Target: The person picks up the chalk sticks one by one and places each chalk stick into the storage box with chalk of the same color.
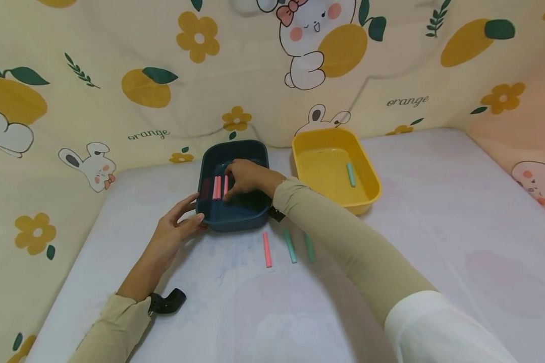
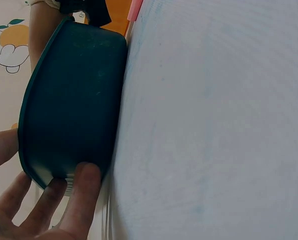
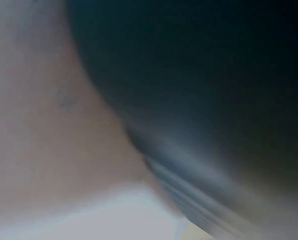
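White sleeve section [image 1: 440, 327] nearest the lens, lower right, merging into a beige sleeve that runs up to the right hand [image 1: 250, 177]. That hand is inside the dark blue tray [image 1: 236, 219]; thumb and forefinger pinch a pink stick [image 1: 226, 185], one at either end. Stick: slim, straight, plain matte pink (chalk-like in look), lying lengthwise toward the wearer. Just left of it, two more pink sticks [image 1: 215, 188] side by side, same form.

Left hand [image 1: 181, 222]: fingers spread and loose, tips resting against the tray's outer wall around its near left corner.

On the white table [image 1: 236, 312], before the tray: one loose pink stick [image 1: 267, 250] and two green sticks [image 1: 289, 246], the farther-right one partly behind the sleeve. Yellow tray [image 1: 327, 176] at right contains a single green stick [image 1: 351, 175]. Right wrist view blurred.
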Action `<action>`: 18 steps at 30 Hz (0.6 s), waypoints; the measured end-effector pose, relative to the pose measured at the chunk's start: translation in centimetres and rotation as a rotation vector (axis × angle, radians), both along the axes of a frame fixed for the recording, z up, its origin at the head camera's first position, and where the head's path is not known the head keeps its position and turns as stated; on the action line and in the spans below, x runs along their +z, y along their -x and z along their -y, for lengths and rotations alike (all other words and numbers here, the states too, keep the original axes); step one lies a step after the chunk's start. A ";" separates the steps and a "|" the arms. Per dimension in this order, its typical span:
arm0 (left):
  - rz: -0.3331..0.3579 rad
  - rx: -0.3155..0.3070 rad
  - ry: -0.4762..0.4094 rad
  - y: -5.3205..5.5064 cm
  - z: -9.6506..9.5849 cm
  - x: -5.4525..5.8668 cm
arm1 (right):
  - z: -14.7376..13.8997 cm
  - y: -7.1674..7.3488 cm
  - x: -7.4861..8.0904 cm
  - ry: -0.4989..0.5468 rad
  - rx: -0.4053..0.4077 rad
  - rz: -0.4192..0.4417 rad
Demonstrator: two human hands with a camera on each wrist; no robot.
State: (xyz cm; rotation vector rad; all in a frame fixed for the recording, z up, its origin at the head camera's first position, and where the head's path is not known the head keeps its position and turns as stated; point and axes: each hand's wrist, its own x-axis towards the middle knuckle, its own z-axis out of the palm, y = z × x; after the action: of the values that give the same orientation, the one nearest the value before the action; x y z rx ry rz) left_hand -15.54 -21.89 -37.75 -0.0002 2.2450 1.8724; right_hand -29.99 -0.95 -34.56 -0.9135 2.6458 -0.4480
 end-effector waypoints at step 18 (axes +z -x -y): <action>-0.005 0.005 -0.004 0.0 -0.1 0.0 | 0.6 0.2 -0.7 -0.039 -0.002 -0.008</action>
State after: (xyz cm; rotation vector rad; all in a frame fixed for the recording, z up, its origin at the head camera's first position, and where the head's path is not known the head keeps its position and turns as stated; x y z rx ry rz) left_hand -15.51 -21.77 -37.80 -0.0007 2.2469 1.8811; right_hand -30.19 -1.55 -35.24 -0.9024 2.6538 -0.3925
